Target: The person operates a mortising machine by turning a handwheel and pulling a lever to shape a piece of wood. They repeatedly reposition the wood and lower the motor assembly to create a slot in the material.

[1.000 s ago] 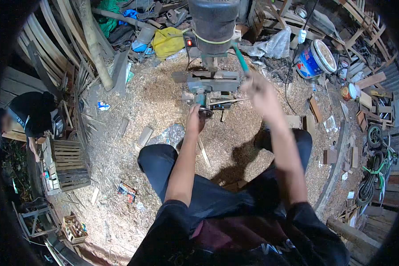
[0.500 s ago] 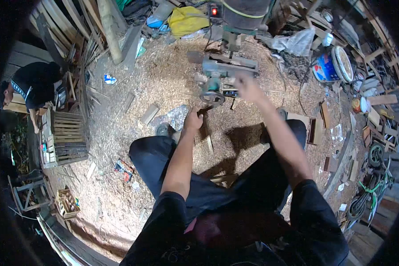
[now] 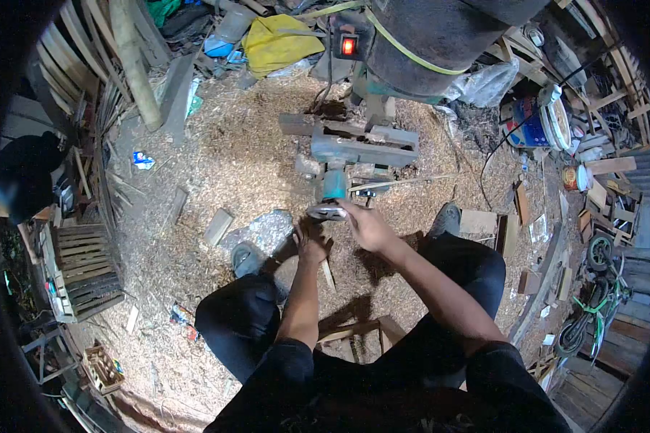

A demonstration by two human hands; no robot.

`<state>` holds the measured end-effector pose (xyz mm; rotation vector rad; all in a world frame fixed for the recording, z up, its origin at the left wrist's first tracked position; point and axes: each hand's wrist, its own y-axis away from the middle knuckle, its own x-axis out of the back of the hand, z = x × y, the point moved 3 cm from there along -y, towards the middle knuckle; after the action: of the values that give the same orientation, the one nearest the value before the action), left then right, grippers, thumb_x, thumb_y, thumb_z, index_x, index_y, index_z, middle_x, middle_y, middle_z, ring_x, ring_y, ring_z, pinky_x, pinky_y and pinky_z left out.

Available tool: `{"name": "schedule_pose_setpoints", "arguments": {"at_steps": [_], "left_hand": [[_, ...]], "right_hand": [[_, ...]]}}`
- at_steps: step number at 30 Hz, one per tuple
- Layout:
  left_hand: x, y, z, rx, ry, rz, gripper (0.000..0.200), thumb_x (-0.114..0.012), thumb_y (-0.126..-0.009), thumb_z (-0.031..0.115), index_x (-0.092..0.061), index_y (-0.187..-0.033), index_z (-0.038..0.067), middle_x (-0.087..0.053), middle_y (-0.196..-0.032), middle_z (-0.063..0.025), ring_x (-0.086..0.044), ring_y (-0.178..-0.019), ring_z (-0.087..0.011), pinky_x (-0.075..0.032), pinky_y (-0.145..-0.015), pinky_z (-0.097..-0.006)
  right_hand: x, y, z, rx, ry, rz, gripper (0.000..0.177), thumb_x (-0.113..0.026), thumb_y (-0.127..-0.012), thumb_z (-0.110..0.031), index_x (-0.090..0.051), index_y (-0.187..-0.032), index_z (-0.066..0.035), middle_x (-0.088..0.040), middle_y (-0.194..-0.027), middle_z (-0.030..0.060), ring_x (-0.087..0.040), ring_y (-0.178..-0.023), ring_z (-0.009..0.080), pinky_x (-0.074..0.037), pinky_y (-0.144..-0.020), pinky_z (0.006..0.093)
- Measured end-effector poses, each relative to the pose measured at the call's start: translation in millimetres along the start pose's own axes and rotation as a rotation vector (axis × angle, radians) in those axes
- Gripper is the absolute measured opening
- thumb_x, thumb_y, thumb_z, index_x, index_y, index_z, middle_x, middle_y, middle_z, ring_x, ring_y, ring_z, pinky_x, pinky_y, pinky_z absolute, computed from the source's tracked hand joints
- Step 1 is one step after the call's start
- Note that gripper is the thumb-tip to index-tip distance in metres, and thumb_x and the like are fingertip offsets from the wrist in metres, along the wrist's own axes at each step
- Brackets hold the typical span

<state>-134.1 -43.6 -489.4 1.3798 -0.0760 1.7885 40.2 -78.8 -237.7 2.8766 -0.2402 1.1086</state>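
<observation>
In the middle of the head view stands a low metal machine [image 3: 365, 148] with a teal housing [image 3: 334, 185]. A round metal handwheel [image 3: 323, 213] sits on its near end. My right hand [image 3: 372, 227] is at the right side of the handwheel, with its fingers closed on the rim. Just below and left of the wheel, my left hand [image 3: 310, 247] has its fingers spread and holds nothing. A thin wooden strip [image 3: 404, 180] lies across the machine, beside a small dark object [image 3: 366, 193].
Wood shavings cover the ground [image 3: 231, 137]. A large dark drum-like body [image 3: 419, 50] with a lit red switch [image 3: 349, 46] stands behind the machine. A blue bucket [image 3: 525, 123] is at right. Another person [image 3: 25, 173] bends near a slatted crate [image 3: 87, 263] at left.
My right hand has come down and left onto the handwheel. My left hand has lowered slightly and spread its fingers. The view has tilted, and the drum-like body fills more of the top.
</observation>
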Motion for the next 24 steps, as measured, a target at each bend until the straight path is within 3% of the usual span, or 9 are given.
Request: {"name": "schedule_pose_setpoints", "arguments": {"at_steps": [3, 5, 7, 8, 13, 15, 19, 21, 24], "left_hand": [[-13, -11, -7, 0.036, 0.099, 0.108, 0.104, -0.077, -0.072, 0.044, -0.023, -0.150, 0.001, -0.021, -0.154, -0.0260, -0.012, -0.145, -0.0432, -0.005, -0.119, -0.0559], [-12, -16, -5, 0.041, 0.200, 0.115, 0.120, -0.079, -0.070, 0.040, -0.003, -0.153, -0.001, -0.012, -0.157, -0.0266, -0.007, -0.147, -0.0430, -0.004, -0.119, -0.0559], [-43, -17, -19, 0.034, 0.124, 0.136, 0.119, -0.078, -0.070, 0.039, -0.003, -0.153, -0.001, -0.009, -0.158, -0.0270, -0.005, -0.148, -0.0430, -0.003, -0.118, -0.0563], [-33, -21, -20, 0.108, 0.159, -0.054, 0.118, -0.077, -0.071, 0.040, -0.003, -0.154, 0.003, -0.007, -0.160, -0.0229, -0.005, -0.148, -0.0406, -0.008, -0.118, -0.0574], [-2, -39, -39, -0.051, 0.246, -0.121, 0.082, -0.066, -0.084, 0.034, -0.029, -0.150, 0.004, -0.037, -0.150, -0.0211, -0.038, -0.137, -0.0358, -0.035, -0.112, -0.0418], [42, -7, -28, 0.086, 0.477, -0.107, 0.069, -0.061, -0.088, 0.032, -0.038, -0.146, 0.003, -0.047, -0.143, -0.0233, -0.046, -0.131, -0.0368, -0.038, -0.110, -0.0395], [120, 32, -10, 0.225, 0.446, 0.185, 0.045, -0.061, -0.087, 0.020, -0.056, -0.131, 0.009, -0.065, -0.115, -0.0251, -0.062, -0.111, -0.0376, -0.048, -0.095, -0.0425], [170, 38, -1, 0.171, 0.450, 0.308, 0.035, -0.058, -0.091, 0.017, -0.062, -0.125, 0.008, -0.066, -0.111, -0.0254, -0.064, -0.109, -0.0373, -0.049, -0.093, -0.0407], [281, 46, 47, -0.193, 0.584, 0.731, 0.030, -0.056, -0.094, 0.013, -0.063, -0.121, 0.002, -0.064, -0.116, -0.0249, -0.062, -0.112, -0.0366, -0.047, -0.096, -0.0408]], "right_hand": [[7, -4, -11, -0.332, -0.031, -0.249, 0.039, -0.051, -0.095, -0.011, -0.053, -0.134, -0.010, -0.062, -0.114, 0.0277, -0.065, -0.086, 0.0448, -0.054, -0.074, 0.0509], [-4, -4, 2, -0.178, -0.044, -0.115, 0.039, -0.051, -0.095, -0.012, -0.052, -0.134, -0.007, -0.062, -0.112, 0.0289, -0.065, -0.088, 0.0451, -0.053, -0.075, 0.0501], [-4, -2, 2, -0.107, -0.091, -0.063, 0.039, -0.051, -0.096, -0.013, -0.052, -0.134, -0.005, -0.062, -0.112, 0.0295, -0.065, -0.089, 0.0452, -0.054, -0.076, 0.0493], [-3, -1, 3, -0.104, -0.088, -0.078, 0.038, -0.050, -0.096, -0.013, -0.052, -0.133, -0.003, -0.062, -0.111, 0.0295, -0.064, -0.092, 0.0453, -0.054, -0.078, 0.0485], [-1, -1, 0, -0.101, -0.062, -0.078, 0.035, -0.051, -0.098, -0.016, -0.055, -0.131, -0.005, -0.066, -0.101, 0.0271, -0.066, -0.088, 0.0428, -0.055, -0.077, 0.0466], [2, 0, -2, -0.056, -0.030, -0.055, 0.035, -0.051, -0.098, -0.018, -0.056, -0.131, -0.006, -0.067, -0.098, 0.0260, -0.068, -0.082, 0.0403, -0.055, -0.076, 0.0453], [15, -10, 21, -0.193, 0.015, -0.219, 0.032, -0.052, -0.100, -0.026, -0.065, -0.116, -0.002, -0.068, -0.091, 0.0217, -0.066, -0.067, 0.0284, -0.054, -0.065, 0.0425], [41, -9, 36, 0.005, 0.035, 0.132, 0.035, -0.053, -0.099, -0.030, -0.068, -0.095, 0.002, -0.069, -0.079, 0.0177, -0.063, -0.061, 0.0265, -0.051, -0.060, 0.0426], [124, -21, 20, -0.187, -0.092, 0.374, 0.039, -0.055, -0.098, -0.031, -0.067, -0.075, -0.001, -0.065, -0.061, 0.0094, -0.060, -0.055, 0.0181, -0.048, -0.054, 0.0363]]}}
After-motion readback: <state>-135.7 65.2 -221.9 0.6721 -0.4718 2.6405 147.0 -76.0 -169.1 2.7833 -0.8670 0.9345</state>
